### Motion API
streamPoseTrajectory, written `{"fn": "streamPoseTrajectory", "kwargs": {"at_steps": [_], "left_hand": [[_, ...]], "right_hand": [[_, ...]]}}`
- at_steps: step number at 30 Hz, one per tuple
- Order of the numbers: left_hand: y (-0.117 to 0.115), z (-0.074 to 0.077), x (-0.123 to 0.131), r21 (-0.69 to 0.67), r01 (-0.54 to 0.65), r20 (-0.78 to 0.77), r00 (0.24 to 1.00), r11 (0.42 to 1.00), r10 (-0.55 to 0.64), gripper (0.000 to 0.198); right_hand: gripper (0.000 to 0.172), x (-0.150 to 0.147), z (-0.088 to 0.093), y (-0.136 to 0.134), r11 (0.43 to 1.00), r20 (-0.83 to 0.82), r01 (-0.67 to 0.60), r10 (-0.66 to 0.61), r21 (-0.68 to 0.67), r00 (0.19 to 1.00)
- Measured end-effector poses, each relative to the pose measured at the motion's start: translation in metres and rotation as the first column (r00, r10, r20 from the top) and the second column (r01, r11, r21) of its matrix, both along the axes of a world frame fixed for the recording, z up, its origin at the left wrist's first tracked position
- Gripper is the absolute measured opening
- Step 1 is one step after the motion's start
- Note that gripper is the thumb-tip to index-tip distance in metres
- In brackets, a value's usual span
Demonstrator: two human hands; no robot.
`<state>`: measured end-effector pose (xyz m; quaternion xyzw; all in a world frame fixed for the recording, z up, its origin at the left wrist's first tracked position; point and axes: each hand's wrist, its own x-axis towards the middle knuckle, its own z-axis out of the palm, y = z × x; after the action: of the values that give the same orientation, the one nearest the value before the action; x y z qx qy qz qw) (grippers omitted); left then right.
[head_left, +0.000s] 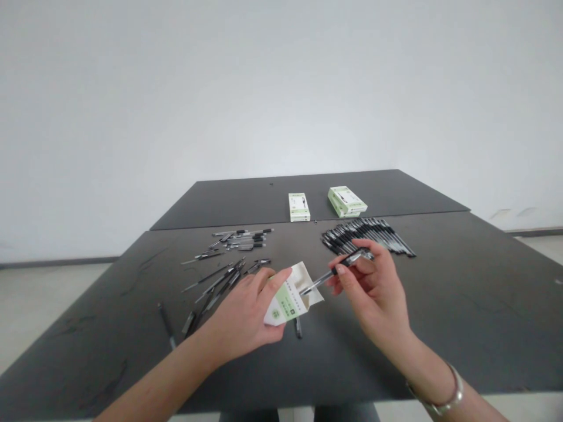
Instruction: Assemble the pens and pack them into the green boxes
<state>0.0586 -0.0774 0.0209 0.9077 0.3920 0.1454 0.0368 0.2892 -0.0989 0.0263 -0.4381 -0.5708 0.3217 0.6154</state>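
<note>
My left hand [250, 310] grips a small white and green pen box [285, 302], tilted with its open end and flaps toward the right. Between the fingers of my right hand [373, 287] is a clear and black pen [336, 271]. Its thin end points down left into the box's mouth; how deep it sits inside is hidden. A single pen [298, 327] lies on the table just under the box. Loose pens [220, 284] are scattered beside and behind my left hand.
Beyond my right hand lies a neat row of pens [369, 235]. Farther back stand a closed box [299, 207] and a stack of boxes [347, 201]. More pens [244, 237] lie on the left of the dark table [461, 305], with one pen [166, 325] near my left forearm.
</note>
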Motion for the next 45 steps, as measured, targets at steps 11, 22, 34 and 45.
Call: {"fn": "streamPoseTrajectory", "kwargs": {"at_steps": [11, 22, 34, 45], "left_hand": [[0.004, -0.003, 0.003, -0.033, -0.013, 0.042, 0.999, 0.999, 0.015, 0.081], [0.006, -0.001, 0.004, -0.064, 0.033, -0.001, 0.999, 0.997, -0.033, 0.083], [0.008, 0.010, 0.002, -0.155, 0.128, 0.032, 0.992, 0.980, -0.125, 0.087], [0.009, 0.000, 0.003, -0.078, 0.090, -0.011, 0.996, 0.993, -0.091, 0.083]], "right_hand": [[0.022, 0.003, -0.005, -0.004, 0.998, 0.493, -0.025, -0.004, 0.052, 0.870], [0.020, 0.023, 0.011, 0.008, 0.941, 0.521, -0.312, 0.332, -0.128, 0.787], [0.031, 0.038, 0.039, 0.023, 0.830, 0.819, -0.535, 0.412, -0.157, 0.399], [0.026, 0.015, 0.011, 0.012, 0.862, 0.757, -0.468, 0.436, -0.196, 0.486]]}}
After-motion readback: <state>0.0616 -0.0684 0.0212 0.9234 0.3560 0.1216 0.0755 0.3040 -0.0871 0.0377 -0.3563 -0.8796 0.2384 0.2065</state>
